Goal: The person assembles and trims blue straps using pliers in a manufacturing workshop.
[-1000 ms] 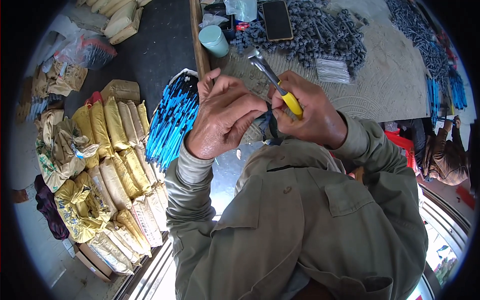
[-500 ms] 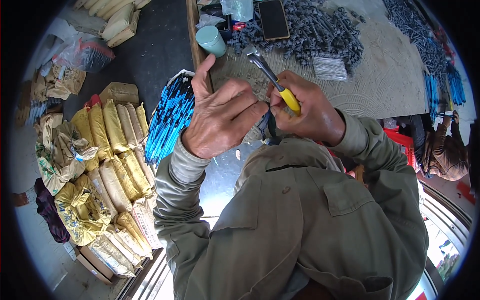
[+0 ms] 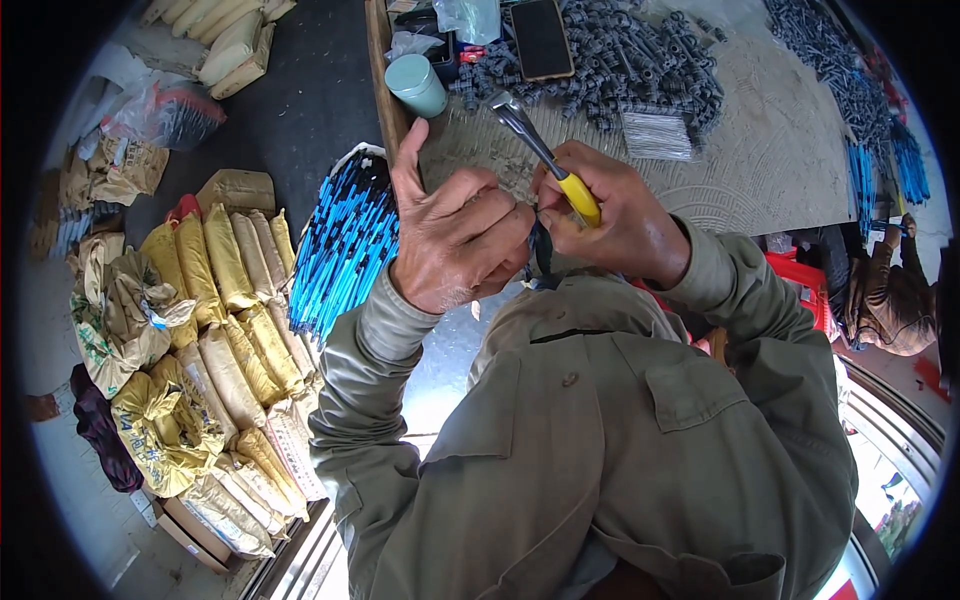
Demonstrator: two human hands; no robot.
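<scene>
My right hand (image 3: 618,208) is wrapped round the yellow grip of a metal hand tool (image 3: 578,196). The tool's broad silver head points up and to the left, and its exact kind is unclear. Its thumb and forefinger are pinched together low against my left hand (image 3: 462,238). The left thumb sticks up while the other fingers curl inward toward the right fingertips. Whatever those fingers grip is too small or hidden to make out. A dark strip (image 3: 542,247) hangs just below where the hands meet, in front of my jacket.
Grey plastic fittings (image 3: 640,65) are heaped on the worktop, with a phone (image 3: 543,40) on them. Nearby lie a bundle of thin pale rods (image 3: 656,136) and a mint-green canister (image 3: 416,86). Blue-and-black rods (image 3: 345,250) fill a sack at left, beside stacked yellow packages (image 3: 225,270). Another person (image 3: 890,300) is at far right.
My left hand has shifted slightly right and down, closer to the right hand, with its wrist turned a little. The right hand and its tool have hardly moved.
</scene>
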